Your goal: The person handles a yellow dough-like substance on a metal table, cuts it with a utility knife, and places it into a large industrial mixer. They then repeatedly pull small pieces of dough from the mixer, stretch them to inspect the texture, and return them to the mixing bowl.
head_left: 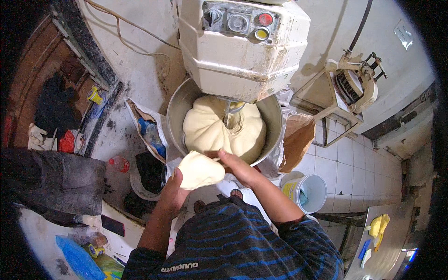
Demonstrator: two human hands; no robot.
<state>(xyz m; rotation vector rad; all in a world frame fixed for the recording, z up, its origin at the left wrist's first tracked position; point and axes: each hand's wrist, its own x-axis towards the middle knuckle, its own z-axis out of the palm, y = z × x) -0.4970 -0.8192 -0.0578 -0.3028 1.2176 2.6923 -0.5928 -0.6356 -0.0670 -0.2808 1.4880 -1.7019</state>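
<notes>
A pale, smooth piece of dough (pixel 201 171) is held up between my two hands, in front of the near rim of a steel mixing bowl (pixel 277 126). My left hand (pixel 173 192) grips its left lower side, the thumb showing along the edge. My right hand (pixel 236 169) holds its right side, with the fingertips partly hidden behind it. A large, folded mass of dough (pixel 210 126) lies in the bowl around the metal mixer shaft (pixel 227 110). Above the bowl stands the white mixer head (pixel 242 60), with a red and a yellow button on its panel.
An open paper sack (pixel 298 140) stands right of the bowl, another sack (pixel 148 128) left of it. A white bucket (pixel 313 192) is beside my right arm. A metal-framed machine (pixel 350 88) stands at the far right. A phone (pixel 113 226) lies on the left table.
</notes>
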